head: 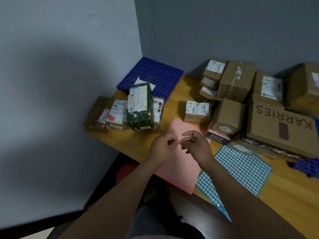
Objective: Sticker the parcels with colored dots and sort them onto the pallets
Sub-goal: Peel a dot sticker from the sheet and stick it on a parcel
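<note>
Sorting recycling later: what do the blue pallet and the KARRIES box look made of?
Blue pallet: likely moulded plastic, matte; uniform colour, regular grid of holes. KARRIES box: seemingly brown cardboard, matte; creased edges, printed lettering.

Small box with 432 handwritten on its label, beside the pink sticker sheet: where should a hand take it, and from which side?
Probably from above and the left: the small box lies flat, label up, with its left and front faces free, while a taller brown box crowds its right side. Span the top, thumb on the front face, fingers on the back.
</note>
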